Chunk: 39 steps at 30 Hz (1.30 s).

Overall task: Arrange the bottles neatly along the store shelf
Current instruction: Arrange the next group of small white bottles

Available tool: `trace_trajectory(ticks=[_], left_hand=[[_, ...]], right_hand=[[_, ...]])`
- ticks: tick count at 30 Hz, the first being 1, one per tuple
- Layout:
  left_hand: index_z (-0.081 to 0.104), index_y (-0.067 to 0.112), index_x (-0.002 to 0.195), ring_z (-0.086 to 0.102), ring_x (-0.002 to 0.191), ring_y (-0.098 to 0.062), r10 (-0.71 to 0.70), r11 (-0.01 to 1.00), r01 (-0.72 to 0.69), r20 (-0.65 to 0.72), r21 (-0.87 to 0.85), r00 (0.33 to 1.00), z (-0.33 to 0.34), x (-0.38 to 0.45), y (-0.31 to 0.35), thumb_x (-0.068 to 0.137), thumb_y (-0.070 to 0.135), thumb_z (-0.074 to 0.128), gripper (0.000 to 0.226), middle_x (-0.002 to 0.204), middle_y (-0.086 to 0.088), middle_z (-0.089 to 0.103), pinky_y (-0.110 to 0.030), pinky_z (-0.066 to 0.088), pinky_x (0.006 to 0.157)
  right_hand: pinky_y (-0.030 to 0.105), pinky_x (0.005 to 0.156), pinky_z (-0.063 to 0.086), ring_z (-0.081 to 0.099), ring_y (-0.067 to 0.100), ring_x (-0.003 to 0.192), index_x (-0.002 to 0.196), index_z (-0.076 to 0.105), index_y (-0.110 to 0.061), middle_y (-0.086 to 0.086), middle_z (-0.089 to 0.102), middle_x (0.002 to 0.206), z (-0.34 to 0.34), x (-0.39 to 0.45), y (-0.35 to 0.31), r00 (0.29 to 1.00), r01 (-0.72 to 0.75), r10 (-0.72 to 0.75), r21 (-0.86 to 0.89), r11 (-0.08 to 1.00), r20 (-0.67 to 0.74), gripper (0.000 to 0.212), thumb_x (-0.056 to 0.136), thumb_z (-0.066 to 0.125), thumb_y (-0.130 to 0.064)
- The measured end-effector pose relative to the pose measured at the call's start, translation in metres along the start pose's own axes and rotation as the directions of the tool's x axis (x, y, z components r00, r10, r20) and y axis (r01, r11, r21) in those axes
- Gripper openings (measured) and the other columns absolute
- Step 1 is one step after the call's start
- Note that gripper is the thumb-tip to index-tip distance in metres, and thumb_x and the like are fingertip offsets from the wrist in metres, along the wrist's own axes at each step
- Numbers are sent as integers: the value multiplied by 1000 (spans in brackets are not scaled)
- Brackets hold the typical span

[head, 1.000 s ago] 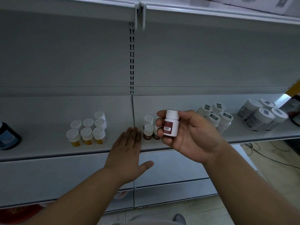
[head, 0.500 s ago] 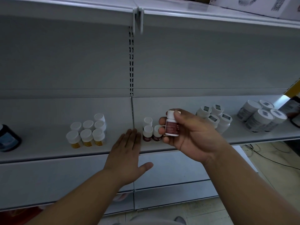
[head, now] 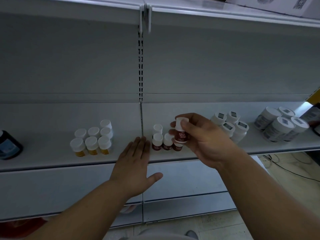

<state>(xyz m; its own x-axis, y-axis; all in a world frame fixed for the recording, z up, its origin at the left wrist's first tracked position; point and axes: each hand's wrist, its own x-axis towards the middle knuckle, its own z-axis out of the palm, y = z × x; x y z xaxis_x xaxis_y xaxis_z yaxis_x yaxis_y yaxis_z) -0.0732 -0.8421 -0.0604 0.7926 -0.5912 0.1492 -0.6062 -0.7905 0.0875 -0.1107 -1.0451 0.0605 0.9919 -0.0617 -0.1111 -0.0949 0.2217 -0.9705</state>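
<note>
My right hand (head: 204,141) grips a small dark-red bottle with a white cap (head: 181,133), held upright just above a small cluster of matching red bottles (head: 161,142) on the grey shelf (head: 216,149). One red bottle stands partly hidden under the held one. My left hand (head: 134,165) is flat with straight fingers, fingertips at the shelf's front edge just left of the red cluster, holding nothing.
Several yellow bottles with white caps (head: 92,139) stand left of the shelf seam. A dark jar (head: 8,146) sits at the far left. White bottles (head: 229,125) and larger white tubs (head: 280,125) stand to the right. Cables lie on the floor (head: 285,168).
My right hand has turned the red bottle upright and carried it forward and down towards the red cluster on the shelf. My left hand has stayed almost still.
</note>
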Motion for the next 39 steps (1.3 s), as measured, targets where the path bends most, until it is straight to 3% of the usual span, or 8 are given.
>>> trace_trajectory(ticks=[3,6,10,17,22,27,35,39], left_hand=[[10,8,157,4,152,-26,12,1000,-12,25,0,1000,2,0,-1,82,84,21,107,164,-11,4,-31,-15,115],[29,5,153,26,147,-30,-23,999,19,97,37,995,1,1,0,82,84,20,106,159,-15,28,-34,-1,117],[30,4,152,28,146,-30,-34,999,31,120,29,992,1,2,1,84,83,21,106,158,-16,30,-38,7,117],[38,1,148,37,142,-31,-47,998,43,119,38,992,3,1,0,85,82,22,103,153,-17,38,-39,14,115],[40,1,147,39,141,-32,-50,998,44,128,52,990,2,0,0,86,81,25,102,152,-18,40,-40,16,114],[37,2,148,37,142,-31,-40,999,36,111,41,993,4,2,-1,85,82,22,103,153,-17,39,-39,13,115],[-14,12,155,-14,151,-24,-24,1000,24,64,5,998,-3,0,1,85,82,20,105,164,-9,-13,-36,-14,118],[-10,11,155,-12,151,-24,-24,1000,24,43,-4,999,0,0,1,84,82,21,105,165,-10,-10,-35,-15,117]], right_hand=[[31,89,51,66,14,92,100,70,-25,-1,72,98,-9,16,0,984,90,-144,-396,914,-109,13,90,65,-18],[14,69,49,63,5,80,101,70,-26,-5,70,97,-17,33,-3,974,59,-168,-544,837,-154,14,88,68,-21],[23,70,48,63,6,81,100,68,-25,-8,68,92,-27,55,2,974,-55,-111,-680,731,-197,14,86,68,-22],[25,69,50,63,13,86,97,67,-26,-4,68,92,-33,71,16,990,-105,-3,-753,649,-141,13,86,68,-19],[39,87,55,64,18,96,102,68,-26,-1,69,102,-36,72,27,985,-169,125,-742,649,-115,19,84,68,-19],[19,65,44,57,2,86,109,63,-29,-14,60,98,-22,72,20,995,-6,-84,-836,549,-62,21,89,64,-30],[25,79,43,55,11,96,110,62,-19,-8,59,104,21,92,11,984,176,-44,-951,253,171,27,87,66,-33],[27,74,43,57,15,94,104,62,-18,-5,59,102,23,99,13,982,178,19,-961,212,186,20,87,63,-30]])
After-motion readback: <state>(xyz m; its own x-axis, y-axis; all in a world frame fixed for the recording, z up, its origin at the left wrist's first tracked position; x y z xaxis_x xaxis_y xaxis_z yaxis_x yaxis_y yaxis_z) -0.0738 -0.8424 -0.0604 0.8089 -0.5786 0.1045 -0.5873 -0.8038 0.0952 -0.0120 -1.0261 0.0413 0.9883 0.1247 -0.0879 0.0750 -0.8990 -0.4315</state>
